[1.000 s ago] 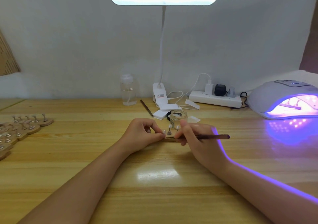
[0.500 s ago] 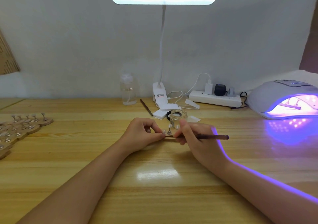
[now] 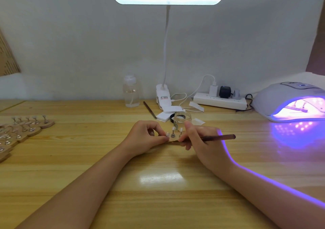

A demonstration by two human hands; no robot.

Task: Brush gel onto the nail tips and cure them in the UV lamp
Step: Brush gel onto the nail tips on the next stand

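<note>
A small wooden holder [image 3: 173, 142] with nail tips [image 3: 173, 129] on metal stands lies at the table's middle. My left hand [image 3: 146, 137] pinches its left end and the nearest tip. My right hand [image 3: 200, 140] grips a dark brush [image 3: 221, 137] like a pen, its handle pointing right and its bristle end hidden among the tips. Just behind stands an open clear gel jar [image 3: 182, 118]. The UV lamp [image 3: 290, 102] glows purple at the right, and another holder [image 3: 297, 109] sits inside it.
Several wooden holders with nail tips [image 3: 22, 130] are stacked at the left edge. At the back stand a clear bottle [image 3: 131, 93], a clip desk lamp [image 3: 163, 96], white pads [image 3: 168, 113], a second brush [image 3: 149, 109] and a power strip [image 3: 220, 101] with cables.
The brush handle has shifted very slightly; both hands stay at the holder.
</note>
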